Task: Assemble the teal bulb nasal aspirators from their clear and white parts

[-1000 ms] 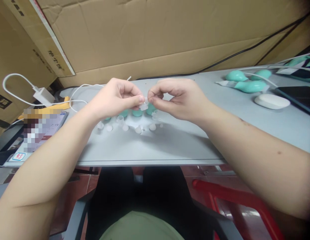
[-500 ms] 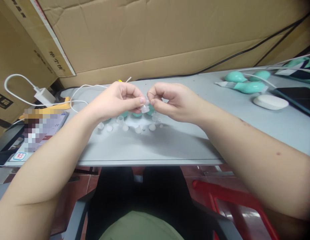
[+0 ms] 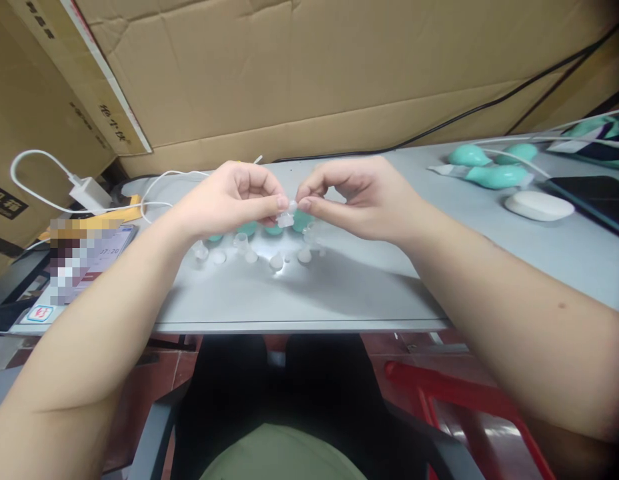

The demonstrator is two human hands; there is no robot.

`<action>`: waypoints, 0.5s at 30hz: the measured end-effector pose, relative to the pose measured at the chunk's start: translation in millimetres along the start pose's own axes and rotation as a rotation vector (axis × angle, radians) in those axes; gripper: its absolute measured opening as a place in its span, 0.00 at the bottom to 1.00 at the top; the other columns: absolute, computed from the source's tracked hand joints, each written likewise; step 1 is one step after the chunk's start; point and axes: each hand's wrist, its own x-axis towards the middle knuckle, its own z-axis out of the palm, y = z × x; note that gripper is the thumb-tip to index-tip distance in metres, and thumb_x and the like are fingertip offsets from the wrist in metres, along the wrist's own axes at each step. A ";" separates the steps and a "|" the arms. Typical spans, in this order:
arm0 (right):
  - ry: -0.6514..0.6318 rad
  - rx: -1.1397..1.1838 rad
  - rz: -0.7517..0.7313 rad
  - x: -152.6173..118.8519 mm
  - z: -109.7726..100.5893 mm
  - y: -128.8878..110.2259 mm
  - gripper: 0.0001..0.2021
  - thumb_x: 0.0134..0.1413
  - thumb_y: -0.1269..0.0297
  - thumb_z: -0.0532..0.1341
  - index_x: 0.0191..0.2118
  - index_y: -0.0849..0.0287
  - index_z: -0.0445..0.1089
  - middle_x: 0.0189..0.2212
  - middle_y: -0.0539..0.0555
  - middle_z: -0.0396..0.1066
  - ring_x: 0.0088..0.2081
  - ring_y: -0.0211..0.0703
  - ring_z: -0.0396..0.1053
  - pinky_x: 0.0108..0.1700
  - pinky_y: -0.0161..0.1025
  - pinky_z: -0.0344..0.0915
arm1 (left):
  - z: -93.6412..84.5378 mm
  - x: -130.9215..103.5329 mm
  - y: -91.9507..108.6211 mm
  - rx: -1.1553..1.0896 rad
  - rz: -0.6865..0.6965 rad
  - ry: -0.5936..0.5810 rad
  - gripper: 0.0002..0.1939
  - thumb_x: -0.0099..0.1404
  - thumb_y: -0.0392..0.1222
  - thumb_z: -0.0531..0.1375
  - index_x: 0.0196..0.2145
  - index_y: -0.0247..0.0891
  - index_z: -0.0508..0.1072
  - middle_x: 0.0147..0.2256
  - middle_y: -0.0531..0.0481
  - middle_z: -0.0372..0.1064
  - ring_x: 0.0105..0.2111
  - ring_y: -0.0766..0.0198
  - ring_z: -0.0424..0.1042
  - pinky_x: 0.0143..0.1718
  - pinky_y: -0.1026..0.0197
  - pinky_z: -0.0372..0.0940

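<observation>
Between my hands, above the grey table [image 3: 309, 300], is a small translucent plastic piece [image 3: 286, 219]. My left hand [image 3: 244, 197] pinches it between thumb and fingers. My right hand [image 3: 346, 200] has thumb and forefinger pressed together at the piece's upper right side; whether it grips the same piece or a second small part is hidden. Below the hands, a clear small cup-like piece [image 3: 240, 241] and several whitish caps, one cap [image 3: 276, 262] among them, lie in a loose row. Behind them sit several teal rounded pieces, one teal piece [image 3: 302, 221] partly covered by my fingers.
At the right are teal bulb-shaped items [image 3: 499, 175], a white oval case [image 3: 539, 205] and a dark phone-like device [image 3: 596, 197]. A phone [image 3: 106, 257], a white charger [image 3: 90, 195] and its cable stand at the left. Cardboard [image 3: 339, 80] walls the back; a red stool [image 3: 469, 393] stands below.
The translucent piece has tilted and shifted slightly left in my fingers. My right hand has turned a little, its fingers rising. The things on the table stay in place.
</observation>
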 end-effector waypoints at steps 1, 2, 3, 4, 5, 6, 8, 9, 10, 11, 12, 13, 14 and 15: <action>0.003 -0.010 0.016 0.1 -0.3 -0.3 0.14 0.68 0.48 0.76 0.37 0.50 0.80 0.33 0.50 0.81 0.34 0.45 0.74 0.42 0.47 0.73 | 0.1 0.1 -0.2 -0.004 0.004 0.002 0.18 0.70 0.53 0.78 0.38 0.37 0.81 0.34 0.46 0.85 0.35 0.60 0.87 0.34 0.63 0.77; 0.000 -0.021 0.031 0.0 -0.6 -1.1 0.13 0.68 0.48 0.75 0.37 0.50 0.80 0.33 0.50 0.81 0.35 0.46 0.74 0.42 0.48 0.74 | 0.4 0.0 -0.2 -0.004 0.006 0.001 0.18 0.70 0.53 0.78 0.38 0.37 0.81 0.34 0.46 0.85 0.35 0.60 0.87 0.34 0.63 0.77; -0.001 -0.027 0.032 -0.2 -0.6 -2.1 0.12 0.68 0.49 0.75 0.37 0.49 0.79 0.34 0.50 0.82 0.35 0.47 0.74 0.42 0.49 0.74 | 0.8 -0.2 0.0 -0.002 0.007 0.001 0.17 0.70 0.53 0.78 0.38 0.37 0.82 0.34 0.45 0.86 0.36 0.60 0.87 0.33 0.63 0.77; -0.003 -0.034 0.024 -0.5 -0.2 -3.2 0.11 0.68 0.51 0.74 0.37 0.49 0.78 0.34 0.50 0.81 0.35 0.47 0.73 0.42 0.49 0.74 | 1.2 -0.4 0.3 0.000 0.006 0.001 0.17 0.70 0.52 0.78 0.38 0.37 0.82 0.35 0.45 0.86 0.35 0.60 0.87 0.33 0.63 0.76; -0.004 -0.046 0.009 -0.8 0.5 -4.2 0.11 0.68 0.53 0.74 0.37 0.49 0.77 0.33 0.50 0.81 0.34 0.47 0.73 0.42 0.49 0.74 | 1.7 -0.6 0.7 0.002 0.004 0.001 0.17 0.71 0.52 0.78 0.38 0.37 0.82 0.35 0.45 0.86 0.35 0.60 0.87 0.32 0.64 0.76; -0.006 -0.063 -0.009 -1.0 1.7 -5.1 0.10 0.69 0.56 0.73 0.36 0.49 0.76 0.33 0.50 0.80 0.34 0.46 0.72 0.42 0.48 0.73 | 2.1 -0.7 0.9 0.003 0.002 0.001 0.17 0.71 0.52 0.78 0.38 0.37 0.81 0.35 0.45 0.86 0.35 0.60 0.87 0.32 0.64 0.75; 0.001 -0.098 -0.067 -1.5 4.9 -6.3 0.09 0.70 0.61 0.69 0.35 0.50 0.73 0.31 0.49 0.76 0.33 0.44 0.69 0.40 0.46 0.71 | 2.4 -0.7 1.0 0.005 0.001 0.001 0.16 0.71 0.52 0.78 0.37 0.37 0.81 0.34 0.45 0.85 0.35 0.60 0.86 0.31 0.63 0.75; 0.006 -0.118 -0.091 -1.6 6.7 -6.7 0.09 0.69 0.63 0.67 0.35 0.51 0.71 0.30 0.49 0.74 0.32 0.42 0.68 0.40 0.45 0.69 | 2.3 -0.6 0.8 0.007 0.004 -0.001 0.16 0.72 0.51 0.77 0.37 0.37 0.81 0.34 0.46 0.85 0.34 0.61 0.86 0.31 0.63 0.74; 0.007 -0.138 -0.102 -1.8 8.4 -7.0 0.08 0.69 0.64 0.66 0.35 0.51 0.70 0.30 0.48 0.73 0.32 0.42 0.67 0.39 0.43 0.68 | 2.0 -0.5 0.5 0.012 0.009 -0.002 0.16 0.72 0.51 0.77 0.37 0.38 0.81 0.34 0.46 0.85 0.34 0.61 0.86 0.31 0.63 0.74; 0.005 -0.151 -0.103 -1.9 9.8 -7.4 0.08 0.68 0.64 0.65 0.35 0.51 0.69 0.30 0.48 0.71 0.32 0.41 0.66 0.38 0.42 0.66 | 1.7 -0.5 0.0 0.021 0.014 -0.003 0.15 0.72 0.50 0.77 0.37 0.38 0.81 0.33 0.46 0.84 0.33 0.61 0.85 0.31 0.63 0.74; -0.005 -0.162 -0.087 -2.0 10.7 -7.8 0.08 0.68 0.65 0.65 0.35 0.52 0.69 0.30 0.47 0.71 0.32 0.40 0.66 0.38 0.41 0.65 | 1.3 -0.6 -0.4 0.034 0.018 -0.006 0.14 0.72 0.50 0.76 0.37 0.38 0.81 0.33 0.47 0.84 0.33 0.61 0.84 0.31 0.63 0.74; -0.024 -0.169 -0.057 -2.2 11.1 -8.3 0.07 0.68 0.65 0.65 0.35 0.52 0.68 0.30 0.47 0.71 0.32 0.40 0.66 0.37 0.40 0.64 | 1.0 -0.7 -0.9 0.051 0.021 -0.008 0.14 0.72 0.49 0.76 0.37 0.38 0.81 0.32 0.47 0.84 0.32 0.62 0.84 0.30 0.62 0.73; -0.051 -0.170 -0.023 -2.3 11.0 -9.0 0.07 0.68 0.65 0.65 0.36 0.52 0.69 0.30 0.47 0.71 0.32 0.39 0.65 0.37 0.40 0.63 | 0.9 -1.0 -1.3 0.070 0.023 -0.008 0.13 0.72 0.48 0.76 0.37 0.38 0.81 0.32 0.47 0.83 0.32 0.62 0.83 0.30 0.62 0.73; -0.077 -0.162 0.003 -2.5 10.4 -9.6 0.06 0.67 0.66 0.65 0.36 0.52 0.69 0.30 0.47 0.72 0.32 0.39 0.65 0.37 0.39 0.63 | 1.0 -1.3 -1.6 0.088 0.027 -0.008 0.12 0.72 0.47 0.75 0.37 0.38 0.81 0.32 0.48 0.83 0.31 0.63 0.82 0.30 0.62 0.72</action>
